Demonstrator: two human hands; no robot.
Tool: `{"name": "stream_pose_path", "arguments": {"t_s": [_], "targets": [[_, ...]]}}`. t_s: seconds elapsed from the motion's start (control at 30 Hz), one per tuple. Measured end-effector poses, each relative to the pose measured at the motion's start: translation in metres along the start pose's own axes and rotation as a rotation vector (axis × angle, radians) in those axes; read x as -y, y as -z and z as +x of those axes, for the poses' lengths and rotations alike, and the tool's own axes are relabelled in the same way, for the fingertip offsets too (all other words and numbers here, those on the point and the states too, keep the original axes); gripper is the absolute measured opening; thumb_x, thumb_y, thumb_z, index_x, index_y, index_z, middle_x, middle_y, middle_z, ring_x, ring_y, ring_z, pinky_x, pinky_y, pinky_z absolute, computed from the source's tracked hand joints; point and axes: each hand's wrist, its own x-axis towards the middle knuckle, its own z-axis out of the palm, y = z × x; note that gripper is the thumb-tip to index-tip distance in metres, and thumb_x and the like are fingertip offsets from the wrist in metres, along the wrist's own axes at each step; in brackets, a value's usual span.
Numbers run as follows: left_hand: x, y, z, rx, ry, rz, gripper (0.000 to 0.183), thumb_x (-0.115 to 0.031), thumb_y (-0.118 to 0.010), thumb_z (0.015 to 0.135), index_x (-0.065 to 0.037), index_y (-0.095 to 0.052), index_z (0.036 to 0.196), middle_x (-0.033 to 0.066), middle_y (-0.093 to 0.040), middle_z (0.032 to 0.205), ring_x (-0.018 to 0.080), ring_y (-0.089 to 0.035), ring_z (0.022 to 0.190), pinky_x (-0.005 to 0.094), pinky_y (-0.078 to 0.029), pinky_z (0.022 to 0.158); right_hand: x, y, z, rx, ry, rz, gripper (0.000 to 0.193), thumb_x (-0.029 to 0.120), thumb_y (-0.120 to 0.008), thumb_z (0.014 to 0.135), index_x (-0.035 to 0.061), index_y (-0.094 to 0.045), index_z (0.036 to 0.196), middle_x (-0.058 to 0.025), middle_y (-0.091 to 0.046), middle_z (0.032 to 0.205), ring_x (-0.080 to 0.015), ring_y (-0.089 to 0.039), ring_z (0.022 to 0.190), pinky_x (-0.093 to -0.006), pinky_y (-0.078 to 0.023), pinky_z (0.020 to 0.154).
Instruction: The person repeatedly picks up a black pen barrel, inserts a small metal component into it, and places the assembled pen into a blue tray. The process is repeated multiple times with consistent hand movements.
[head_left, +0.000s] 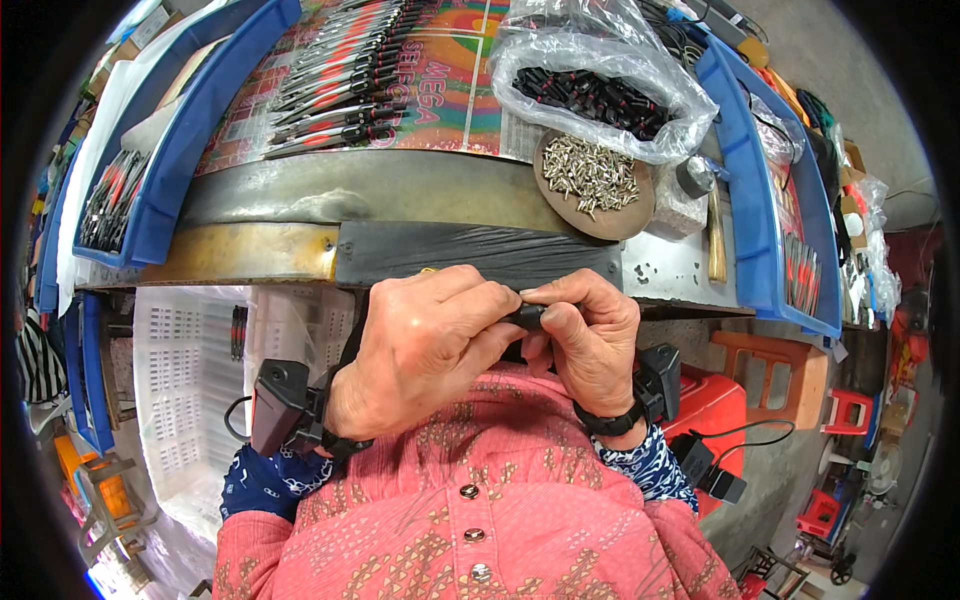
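My left hand (425,345) and my right hand (590,345) meet in front of my chest, just off the table's near edge. The fingertips of both are closed on a small black piece (528,316), mostly hidden between them. Beyond the hands, a clear plastic bag (660,95) lies open around many small black pieces (590,100) with reddish ends. A round brown dish (565,205) in front of it holds a heap of small silvery metal parts (590,175). Slim pen-like pieces (345,85) in red, silver and black lie in a long row at the far left.
Blue trays flank the table, the left tray (165,180) and the right tray (765,215), both with pen-like pieces inside. A wooden-handled tool (716,240) lies beside the dish. Below the table edge stands a white basket (185,390); a red stool (715,410) is at the right.
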Motion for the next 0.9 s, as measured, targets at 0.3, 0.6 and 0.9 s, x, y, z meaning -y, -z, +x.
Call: {"name": "stream_pose_path", "arguments": {"t_s": [0.3, 0.6, 0.9], "targets": [[-0.001, -0.009, -0.005, -0.084, -0.012, 0.104, 0.024, -0.001, -0.076, 0.068, -0.003, -0.068, 0.091, 0.0093, -0.063, 0.074, 0.0263, -0.063, 0.063, 0.0349, -0.050, 0.056, 0.003, -0.002, 0.002, -0.005, -0.085, -0.066, 0.016, 0.014, -0.065, 0.097, -0.0010, -0.064, 0.102, -0.0034, -0.066, 0.079, -0.0053, -0.059, 0.060, -0.0185, -0.047, 0.050], [-0.001, -0.011, -0.007, -0.069, -0.018, 0.124, 0.023, -0.001, -0.076, 0.069, -0.004, -0.068, 0.090, 0.0082, -0.065, 0.077, 0.0257, -0.064, 0.066, 0.0351, -0.050, 0.059, 0.015, -0.007, 0.002, -0.054, -0.166, -0.184, 0.009, 0.009, -0.064, 0.096, 0.0000, -0.063, 0.098, -0.0021, -0.064, 0.074, -0.0028, -0.055, 0.056, -0.0175, -0.044, 0.048], [0.001, -0.018, -0.002, -0.176, -0.039, 0.138, 0.022, -0.005, -0.075, 0.069, -0.007, -0.065, 0.087, 0.0071, -0.057, 0.072, 0.0269, -0.060, 0.061, 0.0375, -0.049, 0.054, 0.006, -0.017, 0.000, -0.167, -0.023, -0.211, 0.011, 0.009, -0.064, 0.097, -0.0007, -0.063, 0.102, -0.0002, -0.063, 0.074, -0.0020, -0.052, 0.057, -0.0168, -0.040, 0.048]]}}
